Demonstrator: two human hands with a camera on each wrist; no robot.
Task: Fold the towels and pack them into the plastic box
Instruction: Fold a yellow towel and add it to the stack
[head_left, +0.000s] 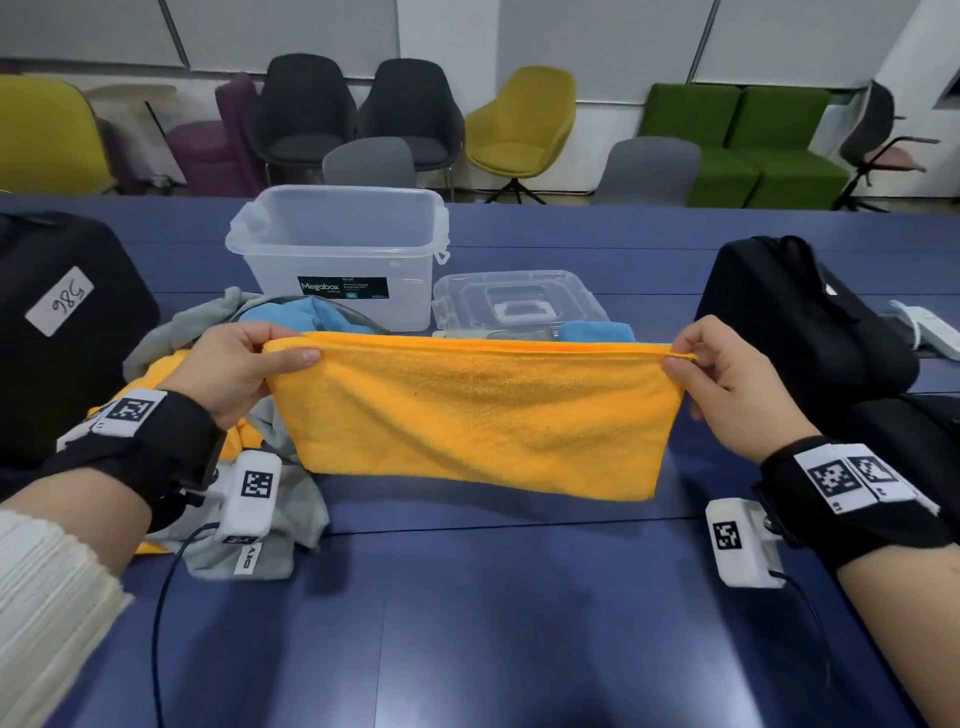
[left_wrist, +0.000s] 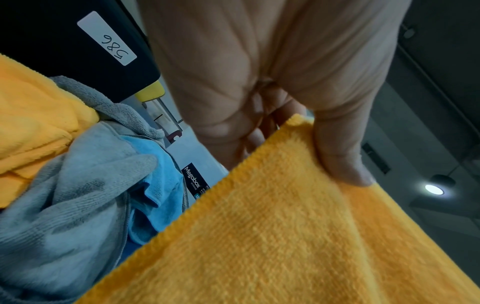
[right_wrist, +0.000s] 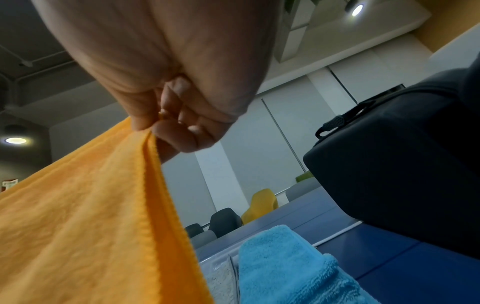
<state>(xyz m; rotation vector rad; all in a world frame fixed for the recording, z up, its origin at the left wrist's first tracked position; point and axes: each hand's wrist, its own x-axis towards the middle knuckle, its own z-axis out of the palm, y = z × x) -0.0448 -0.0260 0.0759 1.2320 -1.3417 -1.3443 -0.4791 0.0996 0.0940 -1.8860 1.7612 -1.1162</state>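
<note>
Between both hands' pinching fingers (head_left: 283, 358) hangs orange towel (head_left: 478, 415).

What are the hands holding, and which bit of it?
Both hold one orange towel. The left hand pinches its top left corner and the right hand pinches its top right corner, so it hangs stretched between them above the table.

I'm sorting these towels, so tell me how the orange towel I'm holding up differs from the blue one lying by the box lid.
The orange towel hangs in the air, stretched between the left hand and right hand; the folded blue towel rests on the table, untouched. The orange towel is spread wide and doubled over once; the blue towel is a compact bundle. Both are terry cloth, and neither is in the plastic box.
</note>
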